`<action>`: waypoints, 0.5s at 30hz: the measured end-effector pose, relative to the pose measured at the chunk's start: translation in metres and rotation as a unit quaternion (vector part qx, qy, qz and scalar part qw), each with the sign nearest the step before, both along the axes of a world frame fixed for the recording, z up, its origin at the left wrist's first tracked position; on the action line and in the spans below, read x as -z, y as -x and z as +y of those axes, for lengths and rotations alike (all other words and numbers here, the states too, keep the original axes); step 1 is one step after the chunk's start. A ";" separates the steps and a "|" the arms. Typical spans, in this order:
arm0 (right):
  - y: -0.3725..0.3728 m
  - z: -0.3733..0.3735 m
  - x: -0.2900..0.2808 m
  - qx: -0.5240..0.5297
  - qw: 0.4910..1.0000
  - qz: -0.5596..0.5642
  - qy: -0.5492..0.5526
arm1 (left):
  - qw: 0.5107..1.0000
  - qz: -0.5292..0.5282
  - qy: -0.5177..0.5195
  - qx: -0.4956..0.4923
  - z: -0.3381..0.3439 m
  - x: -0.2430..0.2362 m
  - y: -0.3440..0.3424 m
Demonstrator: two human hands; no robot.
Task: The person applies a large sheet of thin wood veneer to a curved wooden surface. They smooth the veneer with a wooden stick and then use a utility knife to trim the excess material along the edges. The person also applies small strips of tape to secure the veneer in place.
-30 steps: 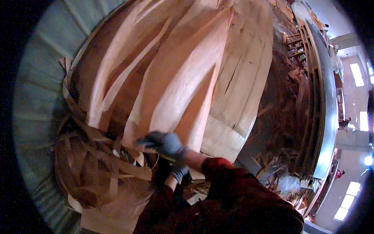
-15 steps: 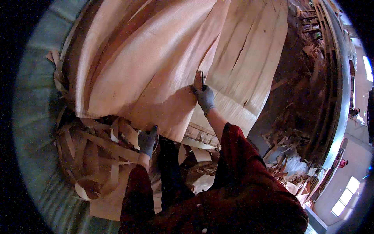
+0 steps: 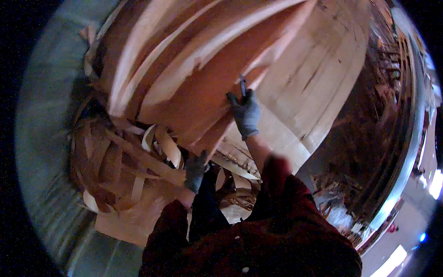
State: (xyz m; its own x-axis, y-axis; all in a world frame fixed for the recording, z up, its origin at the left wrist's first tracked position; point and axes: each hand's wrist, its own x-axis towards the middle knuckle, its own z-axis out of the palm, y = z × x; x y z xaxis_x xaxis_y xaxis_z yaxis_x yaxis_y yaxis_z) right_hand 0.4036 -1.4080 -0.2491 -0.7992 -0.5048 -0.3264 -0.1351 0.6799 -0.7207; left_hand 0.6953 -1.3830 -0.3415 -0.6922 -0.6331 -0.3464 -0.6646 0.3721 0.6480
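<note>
Clutching a slim tool (image 3: pixel 242 86) in the right hand (image 3: pixel 247 114) by the reddish veneer sheet (image 3: pixel 198 106), left of the pale sheet (image 3: pixel 314 83); with the left hand (image 3: pixel 196 173) at its near corner, impossible to tell if pinching. Probably light, floppy, easily split: best gripped wide!

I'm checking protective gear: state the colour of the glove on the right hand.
Grey; the right glove shows best in the head view.

I'm reading the reddish sheet (image 3: pixel 184 111) as smooth wood veneer, soft sheen; pale sheet (image 3: pixel 314 92) is wood too, matt, cracked. Curled strips (image 3: pixel 144 158): matt veneer. Left glove (image 3: pixel 195 172), right glove (image 3: pixel 248 114): grey matt cloth. Slim tool (image 3: pixel 242 85) looks like metal, too blurred to be sure.
</note>
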 end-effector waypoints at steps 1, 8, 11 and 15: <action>-0.008 0.000 -0.006 0.013 0.999 0.024 -0.037 | 0.970 -0.011 -0.207 -0.124 -0.009 -0.052 0.034; -0.014 0.030 0.012 0.245 0.943 -0.131 0.183 | 0.989 0.057 0.122 0.054 0.014 -0.109 0.044; -0.015 0.042 -0.003 0.276 0.862 -0.381 0.189 | 0.979 0.058 -0.123 0.148 0.012 -0.058 0.024; -0.005 0.052 -0.008 0.280 0.867 -0.315 0.268 | 0.929 0.081 -0.355 0.062 -0.063 -0.069 -0.012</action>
State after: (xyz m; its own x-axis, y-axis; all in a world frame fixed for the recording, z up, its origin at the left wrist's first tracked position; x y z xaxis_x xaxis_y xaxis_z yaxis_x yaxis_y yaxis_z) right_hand 0.4085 -1.3557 -0.2414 -0.7167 -0.3099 -0.6247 0.6418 0.0571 -0.7647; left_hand 0.7072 -1.4461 -0.2725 -0.8245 -0.1963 -0.5307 -0.5169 -0.1200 0.8476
